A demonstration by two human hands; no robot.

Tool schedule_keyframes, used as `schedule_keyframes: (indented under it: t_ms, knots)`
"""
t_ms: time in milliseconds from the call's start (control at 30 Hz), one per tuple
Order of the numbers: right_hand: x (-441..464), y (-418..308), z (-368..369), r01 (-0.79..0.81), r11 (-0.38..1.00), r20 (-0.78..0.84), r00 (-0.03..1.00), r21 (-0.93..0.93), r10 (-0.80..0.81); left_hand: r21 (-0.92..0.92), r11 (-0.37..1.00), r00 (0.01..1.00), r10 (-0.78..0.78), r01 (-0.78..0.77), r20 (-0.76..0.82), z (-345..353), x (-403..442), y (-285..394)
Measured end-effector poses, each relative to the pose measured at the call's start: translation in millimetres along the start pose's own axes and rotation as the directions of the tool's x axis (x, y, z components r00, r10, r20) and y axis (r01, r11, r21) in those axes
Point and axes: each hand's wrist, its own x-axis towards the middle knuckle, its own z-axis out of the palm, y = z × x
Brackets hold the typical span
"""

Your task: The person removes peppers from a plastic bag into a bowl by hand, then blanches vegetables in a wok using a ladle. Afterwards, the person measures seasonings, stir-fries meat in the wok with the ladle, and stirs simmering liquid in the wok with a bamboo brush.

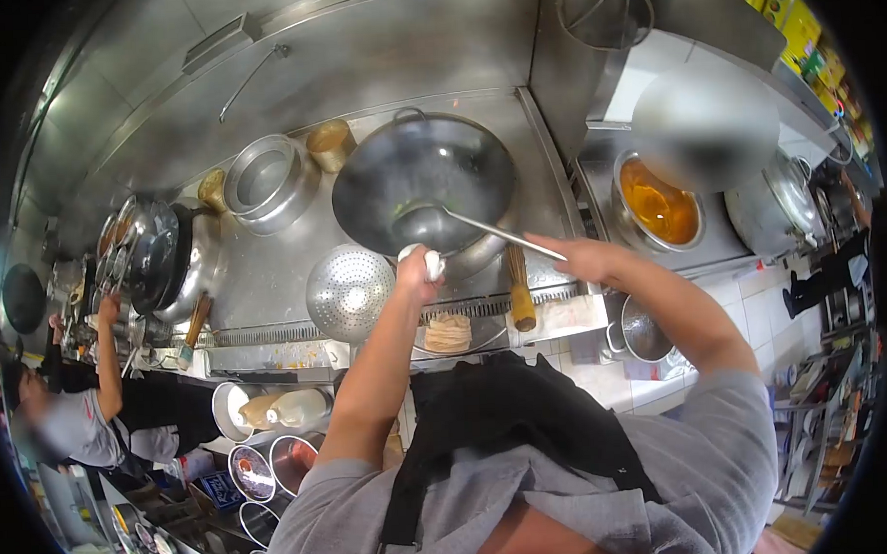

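A large dark wok sits on the steel range, with a ring handle at its far rim. My left hand is closed around a white cloth at the wok's near rim; whether a handle lies under it is hidden. My right hand grips the end of a long-handled ladle, whose bowl rests low inside the wok. Small green bits show near the bowl. Left of the wok lies a perforated strainer. A bamboo wok brush and a folded tan cloth are at the range's front edge.
Stacked metal pots and a brown container stand behind the strainer. To the right is a pot of orange liquid; a steel pot sits lower. A co-worker works at the left with pans. Another person stands far right.
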Motion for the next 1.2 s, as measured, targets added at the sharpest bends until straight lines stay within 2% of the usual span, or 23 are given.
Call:
schedule_keyframes:
  t_ms: [33, 100, 133, 200, 233, 267, 333, 367, 400, 433, 467, 500, 533, 600, 633, 733, 800, 867, 900, 967, 1100, 1167, 1200]
  knots:
    - [22.7, 3.3, 14.6, -0.021, 0.999, -0.045, 0.999, -0.026, 0.02, 0.011, 1.0, 1.0, -0.005, 0.005, 0.004, -11.8, 12.1, -11.1]
    - [81.1, 26.3, 61.1, -0.03, 0.99, -0.277, 0.961, -0.134, -0.008, 0.058, 0.993, 0.987, 0.097, -0.105, 0.132, -30.3, 24.0, -32.2]
    - [81.1, 15.2, 61.5, -0.032, 0.991, -0.288, 0.958, -0.131, -0.007, 0.01, 0.991, 0.982, 0.133, -0.135, 0.137, -40.0, 16.3, -45.9]
    - [72.7, -9.4, 71.0, -0.177, 0.982, -0.349, 0.926, -0.066, 0.143, -0.028, 0.971, 0.963, 0.24, -0.238, 0.126, -60.8, -16.6, -81.5]
    - [73.1, -1.3, 80.6, -0.176, 0.977, -0.398, 0.91, -0.12, 0.115, 0.013, 0.97, 0.966, 0.242, -0.244, 0.087, -91.1, -6.0, -116.4]
    - [62.3, 5.7, 84.1, -0.183, 0.977, -0.401, 0.908, -0.109, 0.125, 0.064, 0.985, 0.987, 0.159, -0.161, 0.029, -96.6, -34.2, -127.1]
    - [35.9, 14.0, 72.6, -0.143, 0.949, -0.443, 0.897, -0.28, 0.004, -0.002, 0.999, 0.999, 0.037, -0.037, 0.009, -82.3, -77.3, -105.8]
    - [22.7, 14.6, 65.0, -0.148, 0.951, -0.438, 0.899, -0.273, 0.014, -0.122, 0.989, 0.996, 0.079, -0.082, -0.034, -74.6, -71.4, -84.7]
    - [10.7, 13.4, 54.9, -0.138, 0.949, -0.395, 0.919, -0.284, 0.015, -0.181, 0.983, 0.995, 0.042, -0.024, 0.093, -78.0, -44.8, -61.2]
    - [2.5, 11.1, 44.5, -0.125, 0.946, -0.353, 0.935, -0.301, 0.011, -0.229, 0.969, 0.992, 0.109, -0.093, 0.058, -43.4, -51.2, -25.4]
    - [-2.4, 7.7, 38.6, -0.096, 0.943, -0.344, 0.939, -0.317, -0.02, -0.199, 0.978, 0.997, 0.063, -0.069, -0.036, -14.6, -52.3, 0.0]
    - [-8.5, 4.2, 32.8, -0.046, 0.96, -0.291, 0.956, -0.277, -0.038, -0.047, 0.999, 1.0, 0.01, -0.01, -0.006, -10.6, -43.1, 9.2]
    - [-15.1, 1.4, 24.9, -0.001, 0.971, -0.246, 0.967, -0.238, -0.059, -0.054, 0.998, 1.0, 0.009, -0.01, -0.004, -17.2, -49.4, -6.1]
    - [-36.0, 6.8, 15.3, 0.062, 0.983, -0.172, 0.981, -0.175, -0.092, -0.142, 0.987, 0.996, 0.079, -0.072, 0.045, -20.6, -62.5, -22.8]
    - [-46.2, 9.6, 11.9, 0.138, 0.981, -0.163, 0.973, -0.139, -0.16, 0.007, 0.999, 0.979, 0.045, -0.047, 0.197, -28.0, -76.6, -21.3]
    - [-13.7, 22.4, 13.7, 0.096, 0.994, -0.09, 0.991, -0.048, -0.1, -0.196, 0.976, 0.996, 0.09, -0.092, -0.017, -1.0, -59.9, -3.6]
    - [1.9, 13.0, 20.9, 0.075, 0.997, -0.057, 0.996, 0.026, -0.073, -0.051, 0.996, 0.997, 0.068, -0.067, 0.036, -8.7, -0.1, -1.0]
    - [62.8, 38.6, 49.9, -0.128, 0.961, -0.346, 0.938, -0.245, 0.037, -0.052, 0.99, 0.989, 0.137, -0.134, 0.06, -23.5, 3.9, -21.1]
    - [64.2, 32.0, 46.3, -0.131, 0.961, -0.357, 0.933, -0.244, 0.037, -0.038, 0.99, 0.986, 0.139, -0.136, 0.093, -34.8, -2.1, -31.2]
    - [57.6, 8.7, 47.7, -0.284, 0.943, -0.399, 0.896, -0.172, 0.197, -0.001, 0.983, 0.968, 0.183, -0.186, 0.173, -66.0, -24.5, -61.9]
    - [-1.6, -0.5, 45.8, -0.279, 0.948, -0.389, 0.899, -0.152, 0.203, 0.104, 0.991, 0.996, 0.086, -0.088, 0.016, -117.0, -77.4, -110.9]
    - [-29.8, 16.8, 35.7, -0.144, 0.99, -0.211, 0.967, -0.001, 0.14, -0.008, 0.999, 0.998, 0.053, -0.053, -0.03, -86.7, -108.7, -84.2]
    - [-34.1, 39.6, 35.7, 0.1, 0.995, -0.284, 0.955, 0.02, -0.09, -0.104, 0.993, 0.998, 0.044, -0.048, -0.033, -55.5, -119.5, -51.5]
